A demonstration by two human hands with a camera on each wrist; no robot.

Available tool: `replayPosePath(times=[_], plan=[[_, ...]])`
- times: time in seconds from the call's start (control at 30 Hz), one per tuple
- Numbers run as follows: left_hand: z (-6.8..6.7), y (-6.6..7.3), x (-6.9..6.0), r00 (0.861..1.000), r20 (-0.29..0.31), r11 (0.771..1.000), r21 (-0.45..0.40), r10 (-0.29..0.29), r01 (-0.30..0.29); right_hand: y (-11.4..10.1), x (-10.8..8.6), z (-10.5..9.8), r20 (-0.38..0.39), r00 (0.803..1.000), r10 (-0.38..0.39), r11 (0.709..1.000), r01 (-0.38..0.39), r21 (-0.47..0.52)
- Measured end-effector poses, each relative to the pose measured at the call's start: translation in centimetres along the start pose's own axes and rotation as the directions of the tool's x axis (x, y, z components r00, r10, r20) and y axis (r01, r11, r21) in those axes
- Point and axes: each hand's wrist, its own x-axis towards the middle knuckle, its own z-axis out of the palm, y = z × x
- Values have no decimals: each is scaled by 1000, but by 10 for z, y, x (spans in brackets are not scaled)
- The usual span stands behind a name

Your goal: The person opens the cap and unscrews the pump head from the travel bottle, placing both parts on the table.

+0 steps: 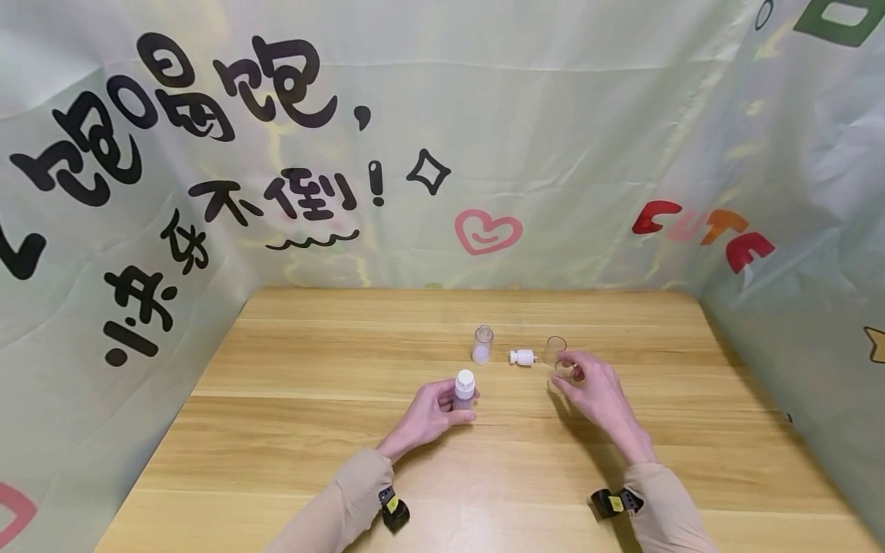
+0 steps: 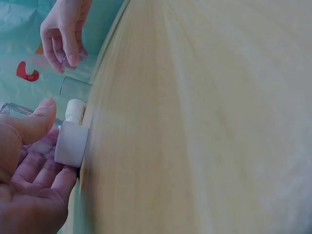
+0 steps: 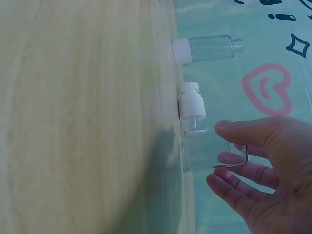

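Observation:
My left hand (image 1: 432, 415) grips a clear bottle with a white top (image 1: 465, 380), thumb in front and fingers behind; it is upright in the head view. Just beyond it stands a clear bottle (image 1: 482, 344) with a white base (image 3: 182, 51). To its right is a small white pump piece (image 1: 522, 357), seen upright in the right wrist view. A clear cylinder (image 3: 197, 150) stands beside that piece. My right hand (image 1: 594, 388) has its curled fingers around a small clear piece with a dark-looking rim (image 3: 245, 155), close over the cylinder. Transparency blurs the exact finger contact.
The pale wooden table (image 1: 297, 430) reaches back to a hanging cloth (image 1: 553, 153) with printed lettering and a pink heart. The same cloth lines the left and right sides. Each wrist wears a small black camera.

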Motion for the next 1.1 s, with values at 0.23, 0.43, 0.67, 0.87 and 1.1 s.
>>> replayPosePath(times=[0.23,0.43,0.67,0.87,1.1], plan=[[1,-1,0,1000,-2,1000,-1,-5,5,1,-3,0,46,999,24,1000,-25,19],[0,-1,0,1000,0,1000,-4,-15,15,-3,-7,-2,20,999,25,999,-26,38],[3,8,0,1000,7,1000,12,1,-1,-48,-4,4,-133,975,-178,975,193,113],[13,25,3,999,-5,991,122,54,-53,-89,-1,16,-73,937,-340,893,347,286],[16,26,5,993,-38,980,169,113,-105,-107,4,28,-131,927,-351,892,373,254]])
